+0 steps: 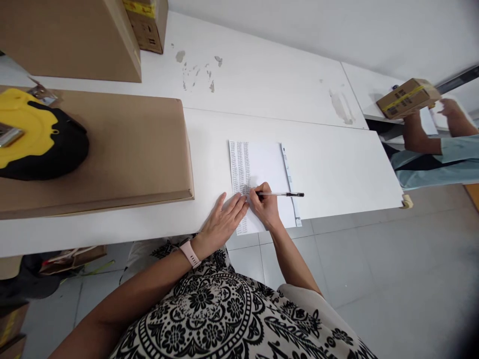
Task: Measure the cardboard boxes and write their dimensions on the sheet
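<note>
A printed sheet of paper (262,164) with a column of small text lies on the white table (329,159). My right hand (265,207) pinches a pen (281,194) with its tip on the text column. My left hand (223,219) lies flat, fingers stretched, on the sheet's left edge beside the pen tip; a pink watch sits on that wrist.
A large flat cardboard box (130,149) lies left of the sheet, with a yellow and black tool (35,142) on it. More cardboard boxes (86,35) stand at the back left. At the right, another person holds a small box (406,97) over a second table.
</note>
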Motion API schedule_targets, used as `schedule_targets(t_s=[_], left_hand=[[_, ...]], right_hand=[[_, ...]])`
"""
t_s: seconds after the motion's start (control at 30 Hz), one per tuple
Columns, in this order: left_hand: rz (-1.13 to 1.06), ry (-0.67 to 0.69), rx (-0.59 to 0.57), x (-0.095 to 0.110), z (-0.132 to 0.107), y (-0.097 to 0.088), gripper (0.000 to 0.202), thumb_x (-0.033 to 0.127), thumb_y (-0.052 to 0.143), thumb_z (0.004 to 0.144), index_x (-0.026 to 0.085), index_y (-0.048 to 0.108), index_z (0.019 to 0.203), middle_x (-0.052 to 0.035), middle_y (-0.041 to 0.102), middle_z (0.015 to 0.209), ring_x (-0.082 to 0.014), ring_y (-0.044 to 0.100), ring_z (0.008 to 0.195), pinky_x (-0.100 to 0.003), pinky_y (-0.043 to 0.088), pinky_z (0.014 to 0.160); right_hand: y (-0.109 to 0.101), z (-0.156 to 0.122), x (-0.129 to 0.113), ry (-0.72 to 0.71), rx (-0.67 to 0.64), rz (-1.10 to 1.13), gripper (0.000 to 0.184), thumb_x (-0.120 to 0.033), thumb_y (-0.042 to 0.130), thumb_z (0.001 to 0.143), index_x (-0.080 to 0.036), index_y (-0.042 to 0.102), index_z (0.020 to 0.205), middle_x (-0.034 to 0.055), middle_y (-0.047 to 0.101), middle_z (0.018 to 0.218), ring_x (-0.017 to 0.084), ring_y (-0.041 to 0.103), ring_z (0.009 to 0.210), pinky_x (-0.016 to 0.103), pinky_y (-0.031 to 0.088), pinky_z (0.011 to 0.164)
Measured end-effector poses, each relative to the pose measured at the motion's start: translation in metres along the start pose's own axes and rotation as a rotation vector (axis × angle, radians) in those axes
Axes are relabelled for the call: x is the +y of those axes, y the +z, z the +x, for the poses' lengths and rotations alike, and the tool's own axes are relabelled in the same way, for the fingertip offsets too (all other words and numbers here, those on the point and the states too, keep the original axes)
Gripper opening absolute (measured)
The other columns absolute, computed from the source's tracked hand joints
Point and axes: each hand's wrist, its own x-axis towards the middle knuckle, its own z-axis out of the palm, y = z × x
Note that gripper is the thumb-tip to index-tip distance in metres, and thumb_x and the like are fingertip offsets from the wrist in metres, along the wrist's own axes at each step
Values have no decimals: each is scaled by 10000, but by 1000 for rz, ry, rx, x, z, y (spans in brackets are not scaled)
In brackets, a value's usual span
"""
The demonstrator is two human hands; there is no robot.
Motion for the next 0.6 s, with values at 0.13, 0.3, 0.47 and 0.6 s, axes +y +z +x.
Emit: schedule_targets(t_s=[0.13,0.3,0.47,0.6], left_hand=[[-20,-1,-12,0,0,0,643,46,356,966,38,348,1609,-185,398,1671,-321,320,1568,-609,273,1275],[-49,-15,-14,1,-1,1,671,65,381,965,69,310,1633,-174,384,1682,-306,292,1584,-596,230,1295],[2,-10,0,1,-1,2,644,67,381,964,76,371,1608,-161,402,1674,-305,314,1573,-583,237,1287],[41,2,-1,0,-2,4,644,88,387,968,55,354,1610,-168,376,1687,-315,285,1578,-596,230,1281]], right_hand=[[0,0,1,-7,-11,16,294,-416,625,913,-265,445,737,-65,435,591,127,418,538,287,372,532],[1,-1,4,-6,2,24,284,-385,622,915,-263,443,732,-66,429,598,125,416,540,289,364,536],[0,-1,3,-12,1,19,287,-376,618,915,-259,445,719,-59,424,619,124,420,556,287,368,542],[-1,0,4,-19,15,31,272,-366,616,909,-255,451,722,-65,417,604,120,409,553,275,363,533]])
